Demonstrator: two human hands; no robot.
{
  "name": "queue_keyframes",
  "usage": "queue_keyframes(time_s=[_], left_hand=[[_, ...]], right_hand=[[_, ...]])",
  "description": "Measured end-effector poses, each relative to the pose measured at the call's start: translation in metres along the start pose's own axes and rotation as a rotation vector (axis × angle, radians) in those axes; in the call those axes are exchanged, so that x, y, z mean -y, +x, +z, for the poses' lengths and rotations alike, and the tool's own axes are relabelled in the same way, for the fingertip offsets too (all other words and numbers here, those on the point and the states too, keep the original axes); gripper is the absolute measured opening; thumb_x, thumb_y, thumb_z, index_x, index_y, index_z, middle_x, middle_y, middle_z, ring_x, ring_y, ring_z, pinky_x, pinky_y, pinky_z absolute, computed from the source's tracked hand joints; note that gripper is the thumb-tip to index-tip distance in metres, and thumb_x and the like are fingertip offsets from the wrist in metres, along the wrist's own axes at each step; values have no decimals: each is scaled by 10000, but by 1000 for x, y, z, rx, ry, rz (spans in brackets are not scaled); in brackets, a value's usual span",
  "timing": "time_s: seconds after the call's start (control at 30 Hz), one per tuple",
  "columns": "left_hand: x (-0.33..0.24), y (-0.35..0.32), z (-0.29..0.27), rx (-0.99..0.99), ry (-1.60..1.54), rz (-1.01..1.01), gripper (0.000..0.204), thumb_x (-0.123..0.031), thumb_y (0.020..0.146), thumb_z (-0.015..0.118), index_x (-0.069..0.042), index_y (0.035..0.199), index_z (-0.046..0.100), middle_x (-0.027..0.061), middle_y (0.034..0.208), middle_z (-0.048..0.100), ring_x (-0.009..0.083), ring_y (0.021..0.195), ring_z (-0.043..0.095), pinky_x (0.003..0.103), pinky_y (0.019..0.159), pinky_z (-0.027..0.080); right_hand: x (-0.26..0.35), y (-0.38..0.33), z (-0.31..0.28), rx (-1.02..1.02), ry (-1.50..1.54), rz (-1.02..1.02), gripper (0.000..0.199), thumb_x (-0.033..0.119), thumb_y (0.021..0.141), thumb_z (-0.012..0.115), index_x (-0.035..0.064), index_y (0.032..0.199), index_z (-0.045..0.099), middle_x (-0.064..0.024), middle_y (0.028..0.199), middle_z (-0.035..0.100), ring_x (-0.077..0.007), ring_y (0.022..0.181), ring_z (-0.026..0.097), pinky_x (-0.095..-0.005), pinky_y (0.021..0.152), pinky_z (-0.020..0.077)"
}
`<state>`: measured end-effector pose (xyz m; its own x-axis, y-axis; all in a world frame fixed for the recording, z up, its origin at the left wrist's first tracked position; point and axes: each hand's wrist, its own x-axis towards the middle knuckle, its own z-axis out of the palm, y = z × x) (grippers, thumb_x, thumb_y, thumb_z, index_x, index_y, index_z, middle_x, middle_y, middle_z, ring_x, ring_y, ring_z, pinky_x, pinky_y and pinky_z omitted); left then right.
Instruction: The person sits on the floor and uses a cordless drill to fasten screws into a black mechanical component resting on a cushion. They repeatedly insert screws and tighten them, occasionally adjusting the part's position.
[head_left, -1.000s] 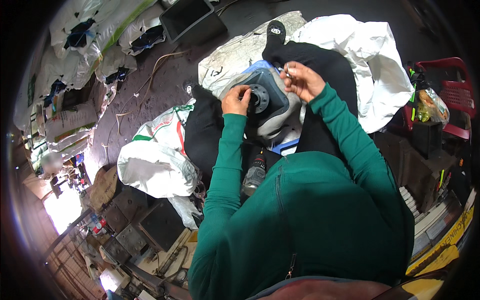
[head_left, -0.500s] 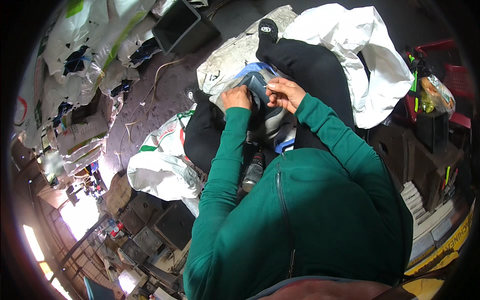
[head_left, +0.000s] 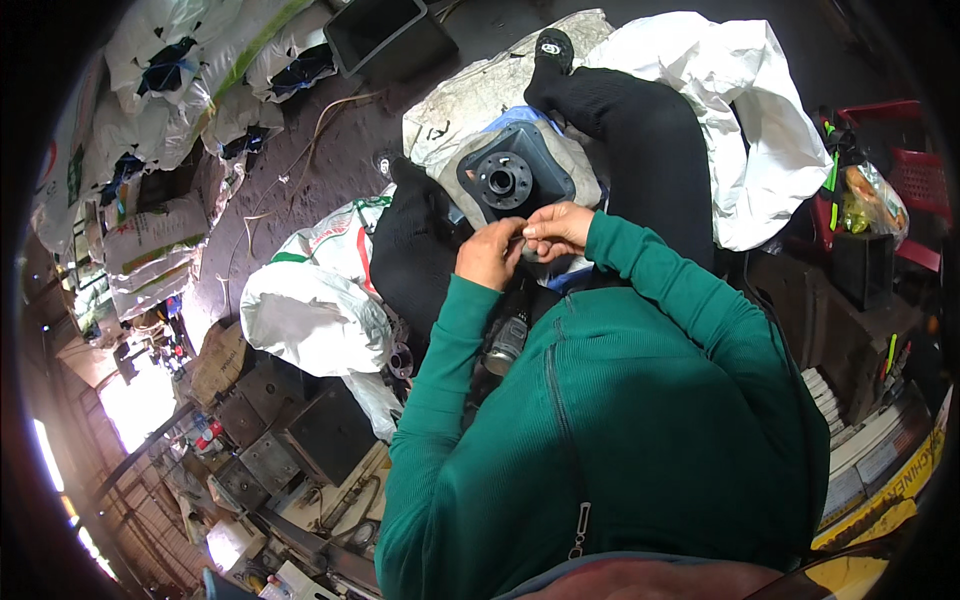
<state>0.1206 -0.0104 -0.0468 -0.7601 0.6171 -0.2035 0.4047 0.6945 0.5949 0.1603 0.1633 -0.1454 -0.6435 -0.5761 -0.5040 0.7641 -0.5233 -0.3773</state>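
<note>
Between my black-clad legs a dark grey square housing (head_left: 548, 150) with a round, holed black flange (head_left: 504, 180) rests on a pale cloth-like cover. Just on the near side of it, my left hand (head_left: 489, 254) and my right hand (head_left: 560, 231) meet at the fingertips. Both are closed in a pinch. Whatever lies between the fingers is too small and covered to name. Close to my lap, below the left hand, a dark tool with a rounded greyish end (head_left: 507, 342) lies partly hidden by my sleeve.
White sacks (head_left: 310, 325) bunch at my left, and another white sack (head_left: 735, 130) spreads at my right. A black open box (head_left: 385, 40) stands at the far left near a loose cable (head_left: 318, 130). Red plastic chairs (head_left: 918, 180) and a bag of goods (head_left: 875, 200) are at far right.
Both hands have drawn back toward me off the grey housing and come together. The housing now shows its round flange, which was hidden before. A small pale thing in my right fingertips is now covered.
</note>
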Motion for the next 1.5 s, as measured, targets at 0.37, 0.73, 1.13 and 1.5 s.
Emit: queue_keyframes(time_s=[0.37,0.73,1.13,1.5], left_hand=[[17,-15,19,-34,185,-80,217,-126,805,660,-144,1014,717,104,910,690,251,828,659,341,737,513],[81,19,36,-297,-907,-499,191,-21,881,606,42,1055,560,127,904,695,120,798,649,228,699,494],[88,30,62,-516,-324,-312,149,-146,791,743,-24,802,659,46,776,669,111,702,609,268,666,479],[81,35,67,-486,150,-118,184,-185,778,720,-53,767,593,91,738,603,279,710,590,398,640,462]], right_hand=[[-24,16,-2,-139,-240,-9,212,169,905,619,-9,1019,615,-89,878,669,-148,719,665,-262,623,578],[-2,13,-23,-184,23,-246,196,181,964,518,45,1099,558,-89,939,646,-144,785,658,-277,715,581],[3,12,-26,-172,139,-287,270,112,967,428,37,1191,558,-73,908,631,-151,792,649,-313,754,576],[1,14,-23,-178,162,-272,286,125,969,452,39,1226,543,-76,1028,619,-176,938,638,-323,814,564]])
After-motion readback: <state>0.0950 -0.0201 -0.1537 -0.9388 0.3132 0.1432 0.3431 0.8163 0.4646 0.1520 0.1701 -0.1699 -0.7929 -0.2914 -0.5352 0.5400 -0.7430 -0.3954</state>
